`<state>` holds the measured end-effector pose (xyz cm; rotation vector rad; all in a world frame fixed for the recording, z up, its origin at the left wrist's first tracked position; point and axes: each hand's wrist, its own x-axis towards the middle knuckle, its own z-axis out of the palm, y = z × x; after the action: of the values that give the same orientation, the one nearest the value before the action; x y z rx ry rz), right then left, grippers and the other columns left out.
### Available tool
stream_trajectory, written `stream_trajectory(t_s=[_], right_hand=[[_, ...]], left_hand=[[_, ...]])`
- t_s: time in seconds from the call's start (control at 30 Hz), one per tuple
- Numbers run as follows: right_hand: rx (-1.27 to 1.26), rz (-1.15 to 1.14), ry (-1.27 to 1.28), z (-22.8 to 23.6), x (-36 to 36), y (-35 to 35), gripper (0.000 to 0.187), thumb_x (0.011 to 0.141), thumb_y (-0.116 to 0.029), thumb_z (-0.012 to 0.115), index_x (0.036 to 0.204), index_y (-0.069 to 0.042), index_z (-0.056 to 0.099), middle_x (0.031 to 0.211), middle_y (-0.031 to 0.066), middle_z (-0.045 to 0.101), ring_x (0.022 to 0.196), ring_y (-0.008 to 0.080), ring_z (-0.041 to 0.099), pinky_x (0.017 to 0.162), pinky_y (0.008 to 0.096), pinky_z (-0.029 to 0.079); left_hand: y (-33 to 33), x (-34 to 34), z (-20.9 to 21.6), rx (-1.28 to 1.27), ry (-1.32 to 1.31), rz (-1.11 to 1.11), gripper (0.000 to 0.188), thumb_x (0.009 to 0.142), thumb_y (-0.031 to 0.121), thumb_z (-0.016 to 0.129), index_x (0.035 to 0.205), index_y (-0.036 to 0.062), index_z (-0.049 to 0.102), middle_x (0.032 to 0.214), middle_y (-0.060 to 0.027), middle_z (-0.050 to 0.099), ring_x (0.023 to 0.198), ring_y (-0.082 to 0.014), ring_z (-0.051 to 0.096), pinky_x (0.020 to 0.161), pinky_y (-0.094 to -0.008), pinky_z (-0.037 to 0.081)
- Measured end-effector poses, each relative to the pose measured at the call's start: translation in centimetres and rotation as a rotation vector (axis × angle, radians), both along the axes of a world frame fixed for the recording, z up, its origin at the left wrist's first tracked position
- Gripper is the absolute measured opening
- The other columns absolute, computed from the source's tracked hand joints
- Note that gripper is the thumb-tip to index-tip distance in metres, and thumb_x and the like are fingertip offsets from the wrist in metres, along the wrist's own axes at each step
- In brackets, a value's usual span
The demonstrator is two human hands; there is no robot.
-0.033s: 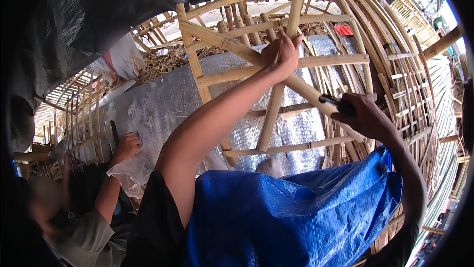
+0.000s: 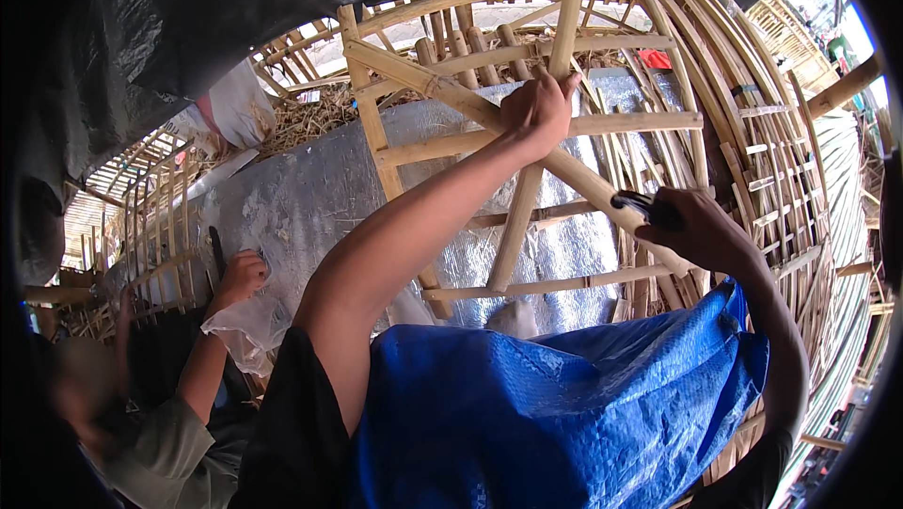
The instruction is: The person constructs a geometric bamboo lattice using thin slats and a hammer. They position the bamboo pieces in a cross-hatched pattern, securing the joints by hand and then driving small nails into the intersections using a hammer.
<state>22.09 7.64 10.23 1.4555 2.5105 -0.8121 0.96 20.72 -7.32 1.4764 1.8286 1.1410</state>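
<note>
A bamboo frame (image 2: 616, 120) with several crossbars stands over a silvery sheet, and two thicker bamboo pieces cross on it. My left hand (image 2: 538, 116) is closed around the diagonal bamboo pole (image 2: 588, 184) close to the crossing, its thumb sticking out. The other crossing pole (image 2: 514, 241) slants down from the frame's top. Near the diagonal pole's lower end, my right hand (image 2: 696, 227) grips a black-handled tool (image 2: 660, 212). The tool's dark tip meets the pole; its exact kind is partly hidden by my fingers.
Blue tarp (image 2: 564, 396) covers my lap. Bundled bamboo strips (image 2: 752, 95) curve along the right. At lower left, another person's hand (image 2: 243, 274) is beside a clear plastic bag (image 2: 246, 335) on the silvery sheet (image 2: 282, 203). Black sheeting (image 2: 207, 48) hangs at upper left.
The frame and its crossed poles sit very slightly lower in the picture. My right hand and tool have shifted slightly down and right. Both grips are unchanged.
</note>
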Motion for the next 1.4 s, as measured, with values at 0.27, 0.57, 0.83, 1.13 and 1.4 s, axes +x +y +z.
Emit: stream_trajectory(t_s=[0.27,0.57,0.83,1.13,1.4], right_hand=[[-0.207,-0.572,0.090,1.5,5.6,-5.1,0.027,0.087,-0.011,0.070,0.111,0.000,0.068,0.082,0.0056,0.071,0.075,0.0076,0.064,0.070,0.0282,0.052],[-0.302,-0.502,0.266,-0.7,4.3,-7.5,0.048,0.087,-0.009,0.072,0.133,-0.011,0.060,0.082,-0.0030,0.064,0.072,0.0026,0.051,0.064,0.0231,0.046],[-0.365,-0.544,0.292,0.0,4.4,-7.9,0.047,0.088,-0.012,0.071,0.133,-0.011,0.060,0.083,-0.0005,0.066,0.072,0.0045,0.055,0.065,0.0242,0.046],[-0.435,-0.847,0.686,1.5,6.4,-13.1,0.051,0.088,-0.029,0.076,0.128,-0.003,0.059,0.091,0.0061,0.069,0.083,0.0119,0.062,0.077,0.0278,0.048],[-0.392,-1.213,0.847,-0.1,7.5,-19.1,0.050,0.088,-0.029,0.076,0.126,-0.001,0.059,0.092,0.0079,0.069,0.086,0.0139,0.063,0.080,0.0284,0.050]], left_hand=[[-4.9,-1.2,2.2,-0.242,0.019,-0.169,0.082,0.097,0.054,0.052,0.129,-0.0196,0.033,0.088,-0.0303,0.065,0.083,-0.0430,0.067,0.075,-0.0474,0.054],[-4.0,-2.7,0.8,-0.596,0.342,-0.386,0.083,0.099,0.056,0.039,0.143,-0.0147,0.029,0.146,-0.0366,0.033,0.139,-0.0435,0.034,0.113,-0.0530,0.032],[-8.9,-5.6,0.3,-0.260,0.695,-0.452,0.086,0.095,0.062,0.043,0.151,-0.0013,0.025,0.160,-0.0266,0.006,0.150,-0.0403,0.001,0.118,-0.0603,-0.002],[-21.7,-7.0,4.9,-0.266,0.481,-0.462,0.094,0.088,0.073,0.047,0.145,-0.0011,0.037,0.156,-0.0304,0.017,0.149,-0.0416,0.007,0.118,-0.0583,0.001],[-30.8,-13.8,14.8,-0.089,-1.025,-1.004,0.075,0.095,0.063,0.044,0.143,0.0067,0.043,0.154,-0.0214,0.031,0.144,-0.0388,0.029,0.116,-0.0551,0.024]])
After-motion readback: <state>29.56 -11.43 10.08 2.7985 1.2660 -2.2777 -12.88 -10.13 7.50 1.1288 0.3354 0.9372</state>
